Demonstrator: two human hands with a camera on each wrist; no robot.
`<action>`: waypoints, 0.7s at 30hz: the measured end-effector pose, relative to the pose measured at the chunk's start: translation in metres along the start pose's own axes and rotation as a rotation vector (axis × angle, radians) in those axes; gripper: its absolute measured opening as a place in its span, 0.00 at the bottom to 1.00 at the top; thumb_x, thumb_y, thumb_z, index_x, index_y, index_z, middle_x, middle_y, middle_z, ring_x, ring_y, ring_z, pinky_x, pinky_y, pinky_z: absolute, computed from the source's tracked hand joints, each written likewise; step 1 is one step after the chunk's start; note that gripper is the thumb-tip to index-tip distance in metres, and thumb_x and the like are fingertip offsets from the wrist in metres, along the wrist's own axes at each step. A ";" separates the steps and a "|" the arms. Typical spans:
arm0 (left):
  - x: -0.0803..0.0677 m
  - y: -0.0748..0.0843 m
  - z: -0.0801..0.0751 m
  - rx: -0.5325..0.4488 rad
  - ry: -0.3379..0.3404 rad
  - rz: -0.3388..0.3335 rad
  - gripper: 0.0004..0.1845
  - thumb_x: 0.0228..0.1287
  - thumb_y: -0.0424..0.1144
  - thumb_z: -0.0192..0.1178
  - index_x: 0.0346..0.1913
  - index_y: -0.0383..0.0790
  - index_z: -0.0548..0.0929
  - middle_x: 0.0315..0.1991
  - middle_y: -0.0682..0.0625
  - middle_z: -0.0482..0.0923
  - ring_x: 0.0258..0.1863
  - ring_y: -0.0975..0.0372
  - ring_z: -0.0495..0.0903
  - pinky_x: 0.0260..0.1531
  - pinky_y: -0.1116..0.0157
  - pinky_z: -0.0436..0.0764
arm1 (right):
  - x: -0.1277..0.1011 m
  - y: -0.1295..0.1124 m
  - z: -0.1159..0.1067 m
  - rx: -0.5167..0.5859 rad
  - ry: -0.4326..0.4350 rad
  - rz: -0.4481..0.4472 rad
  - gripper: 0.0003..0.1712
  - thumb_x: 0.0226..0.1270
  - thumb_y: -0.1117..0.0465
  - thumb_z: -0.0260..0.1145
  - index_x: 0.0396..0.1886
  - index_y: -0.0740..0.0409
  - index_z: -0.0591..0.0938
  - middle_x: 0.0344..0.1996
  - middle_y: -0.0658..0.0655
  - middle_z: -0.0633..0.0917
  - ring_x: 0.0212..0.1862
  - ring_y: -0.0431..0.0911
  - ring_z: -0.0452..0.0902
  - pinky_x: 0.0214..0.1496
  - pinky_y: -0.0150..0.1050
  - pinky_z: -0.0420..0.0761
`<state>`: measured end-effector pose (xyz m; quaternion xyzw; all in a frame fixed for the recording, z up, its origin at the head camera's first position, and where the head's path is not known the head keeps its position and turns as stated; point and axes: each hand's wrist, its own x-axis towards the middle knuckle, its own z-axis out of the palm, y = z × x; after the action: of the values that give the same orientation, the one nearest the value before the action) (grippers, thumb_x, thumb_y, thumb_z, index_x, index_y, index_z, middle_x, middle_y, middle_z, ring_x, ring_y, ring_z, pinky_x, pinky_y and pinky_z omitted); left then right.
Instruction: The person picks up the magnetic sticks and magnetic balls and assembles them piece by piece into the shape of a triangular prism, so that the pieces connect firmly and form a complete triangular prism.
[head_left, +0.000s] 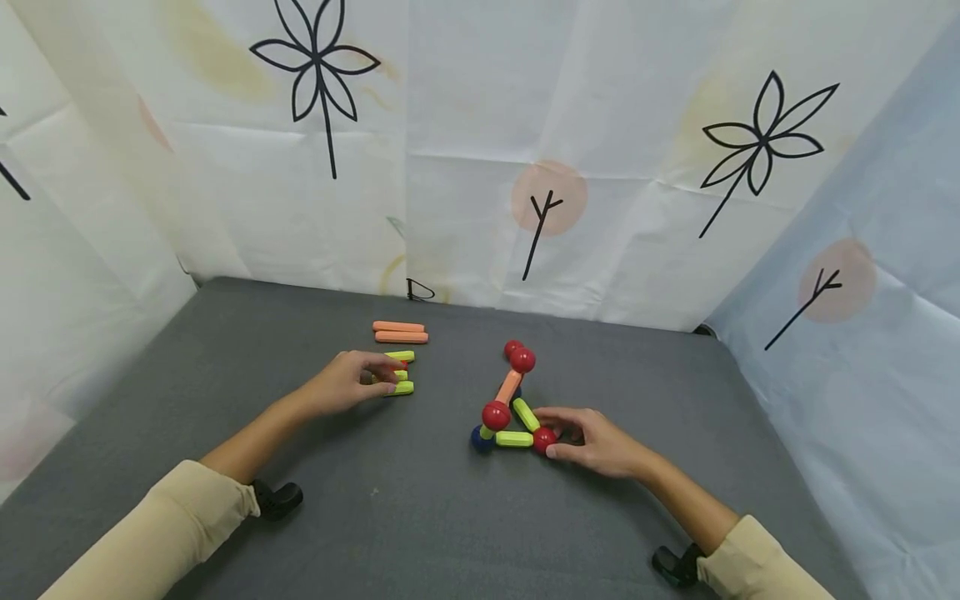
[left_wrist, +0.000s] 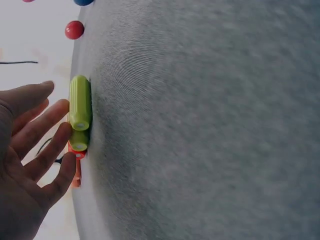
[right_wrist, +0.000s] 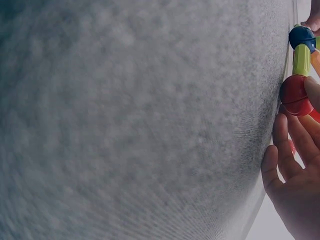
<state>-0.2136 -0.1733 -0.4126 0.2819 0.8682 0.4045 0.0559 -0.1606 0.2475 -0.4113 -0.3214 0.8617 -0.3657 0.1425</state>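
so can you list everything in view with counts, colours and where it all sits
red balls: four, red, three in the central structure, one just beyond it
dark blue balls: two, dark blue, in the structure, the farther mostly hidden
joined sticks: at least four, three yellow-green and one orange, between the balls
loose orange sticks: two, orange, far left of the structure
loose yellow-green sticks: at least three, yellow-green, by the left hand
red piece: one, red, among those sticks, partly hidden
table: one, dark grey, underneath
cloth walls: three sides, white to pale blue, around the table
sleeves: two, beige, on the forearms
wrist devices: two, black, at the cuffs
left hand: one, bare, at the loose yellow-green sticks
right hand: one, bare, pinching the structure's rightmost red ball
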 end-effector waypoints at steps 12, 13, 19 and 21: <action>-0.006 -0.002 0.009 0.118 -0.034 0.033 0.24 0.57 0.28 0.70 0.58 0.35 0.81 0.42 0.51 0.85 0.38 0.64 0.82 0.40 0.60 0.81 | 0.000 0.002 0.001 0.006 -0.005 -0.011 0.31 0.70 0.58 0.67 0.68 0.65 0.73 0.56 0.57 0.83 0.50 0.45 0.78 0.46 0.41 0.78; -0.005 -0.002 0.011 0.113 -0.037 0.028 0.24 0.57 0.28 0.70 0.58 0.35 0.81 0.42 0.50 0.85 0.38 0.63 0.82 0.40 0.60 0.81 | 0.000 0.002 0.001 0.006 -0.004 -0.013 0.31 0.70 0.58 0.67 0.68 0.65 0.73 0.56 0.58 0.84 0.50 0.46 0.78 0.46 0.41 0.78; 0.000 0.001 0.021 0.071 -0.019 -0.002 0.24 0.59 0.28 0.69 0.60 0.34 0.79 0.44 0.48 0.86 0.42 0.59 0.85 0.43 0.59 0.83 | 0.000 0.000 0.001 0.012 -0.002 0.004 0.30 0.69 0.58 0.68 0.68 0.64 0.73 0.55 0.56 0.84 0.50 0.43 0.78 0.46 0.39 0.78; 0.003 0.004 0.024 0.032 -0.018 -0.009 0.24 0.62 0.28 0.67 0.61 0.33 0.78 0.45 0.46 0.86 0.45 0.58 0.85 0.44 0.58 0.83 | 0.001 -0.001 0.001 0.015 -0.004 0.005 0.31 0.69 0.58 0.68 0.68 0.64 0.73 0.55 0.56 0.84 0.50 0.43 0.78 0.46 0.39 0.78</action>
<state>-0.2062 -0.1539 -0.4255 0.2824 0.8753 0.3877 0.0612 -0.1603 0.2459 -0.4115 -0.3188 0.8595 -0.3713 0.1477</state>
